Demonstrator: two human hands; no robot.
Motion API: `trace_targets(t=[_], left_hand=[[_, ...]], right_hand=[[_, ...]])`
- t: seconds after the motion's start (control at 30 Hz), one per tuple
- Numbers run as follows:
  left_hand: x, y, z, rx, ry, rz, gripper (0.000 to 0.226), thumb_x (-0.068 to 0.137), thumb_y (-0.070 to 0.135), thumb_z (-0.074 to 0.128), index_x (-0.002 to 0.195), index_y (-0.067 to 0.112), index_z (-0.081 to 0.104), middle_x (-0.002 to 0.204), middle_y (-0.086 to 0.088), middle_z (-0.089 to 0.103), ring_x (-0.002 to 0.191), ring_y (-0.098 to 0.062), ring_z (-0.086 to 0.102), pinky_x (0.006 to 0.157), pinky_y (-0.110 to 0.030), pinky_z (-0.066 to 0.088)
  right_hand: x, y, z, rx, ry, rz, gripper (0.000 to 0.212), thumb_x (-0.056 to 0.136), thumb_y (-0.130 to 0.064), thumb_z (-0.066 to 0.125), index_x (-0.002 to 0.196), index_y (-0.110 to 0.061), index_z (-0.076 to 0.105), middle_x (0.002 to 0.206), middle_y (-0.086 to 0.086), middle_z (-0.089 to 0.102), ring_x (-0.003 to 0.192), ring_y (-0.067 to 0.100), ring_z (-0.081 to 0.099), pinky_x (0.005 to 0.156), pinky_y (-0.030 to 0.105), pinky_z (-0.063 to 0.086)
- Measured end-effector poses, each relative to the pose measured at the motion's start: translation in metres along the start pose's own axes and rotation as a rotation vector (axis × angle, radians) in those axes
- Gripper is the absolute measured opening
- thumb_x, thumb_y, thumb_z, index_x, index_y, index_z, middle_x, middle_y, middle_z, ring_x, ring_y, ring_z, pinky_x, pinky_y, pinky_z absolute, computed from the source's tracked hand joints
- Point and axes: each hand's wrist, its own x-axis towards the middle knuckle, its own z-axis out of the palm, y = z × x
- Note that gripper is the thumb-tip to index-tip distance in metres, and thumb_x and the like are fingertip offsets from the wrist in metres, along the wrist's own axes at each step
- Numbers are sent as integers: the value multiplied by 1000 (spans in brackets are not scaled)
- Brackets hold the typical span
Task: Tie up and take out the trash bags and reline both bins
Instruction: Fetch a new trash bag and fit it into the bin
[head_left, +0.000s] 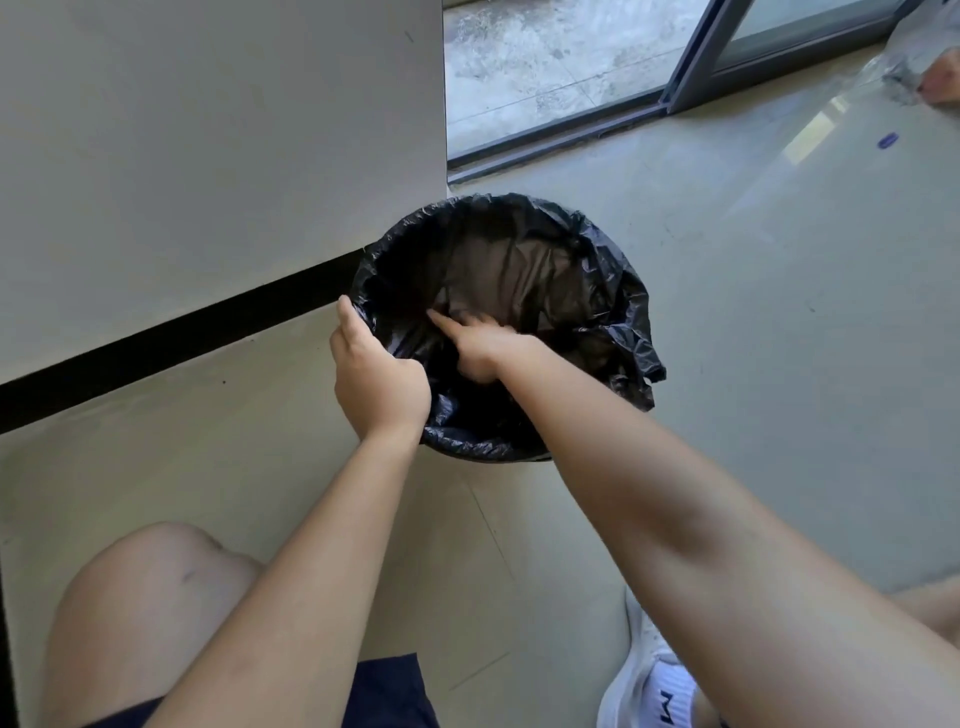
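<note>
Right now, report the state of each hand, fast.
Left hand: closed, gripping the folded edge of the black bag.
Right hand: open, fingers pressing down inside the bag.

Bin liner (618, 312): thin black plastic, crinkled and glossy. The floor (753, 338) beneath me is smooth, shiny tile; the wall (208, 130) matt; the door frame (693, 67) grey metal.

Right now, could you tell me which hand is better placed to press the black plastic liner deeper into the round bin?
Right. The right hand reaches inside the round bin, fingers on the black plastic liner; the left hand is busy, its grip holding the liner over the rim.
</note>
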Motion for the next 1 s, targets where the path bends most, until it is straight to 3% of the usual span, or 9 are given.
trace_targets(t=[0.07,0.13,0.23,0.33,0.43,0.57,0.7,0.8,1.0], left_hand=[[0,1,1,20,10,-7,82,81,-6,47,155,17,20,149,-6,39,124,-29,50,96,-33,39],[1,2,2,24,24,-11,83,80,-5,47,155,18,19,149,-5,39,124,-29,51,95,-34,41],[-1,3,3,-8,41,-34,83,81,-7,45,155,20,20,152,-3,38,128,-26,49,93,-33,42],[-2,9,6,-86,67,-94,82,80,-8,41,155,22,23,155,1,36,134,-21,44,96,-28,38],[2,13,12,-215,114,-188,83,78,-10,35,153,25,28,156,4,36,139,-18,41,99,-22,31],[10,11,16,-364,118,-212,83,75,-10,30,150,25,35,150,5,46,136,-13,45,102,-15,30],[36,0,8,-439,129,-167,81,66,-3,26,139,23,51,132,4,61,122,-15,56,106,-32,45],[59,-8,0,-488,98,-139,78,68,-10,27,137,17,53,128,0,63,120,-17,58,102,-27,47],[57,-5,-1,-36,114,-8,76,82,-3,34,154,15,21,157,-6,29,143,-25,29,111,-36,30]], right_hand=[[5,1,6,62,-100,31,83,92,-15,44,157,-37,-2,165,11,13,151,35,11,120,50,20],[-8,-1,-4,134,7,-7,70,92,-13,44,156,-28,21,155,18,35,141,35,37,111,40,38],[-56,6,-30,225,525,-50,48,92,-14,45,138,-25,53,127,8,63,115,30,58,92,39,50],[-101,32,-38,153,1063,41,44,88,-16,51,130,-24,64,120,4,66,115,30,56,104,45,39],[-106,63,-19,330,920,333,60,93,-20,50,151,-27,36,147,7,45,134,34,40,113,50,24],[-98,76,4,1060,844,263,72,94,-8,44,155,-38,22,136,-5,54,129,21,50,110,31,34],[-83,63,-5,1154,793,214,70,91,-25,59,151,-38,26,139,-9,56,124,16,53,108,29,39],[-67,48,-10,1176,844,229,58,96,-38,55,149,-31,32,135,-5,59,122,18,54,101,26,38],[-59,51,-20,992,774,290,51,105,-40,27,154,-26,23,143,5,53,129,30,49,105,37,34]])
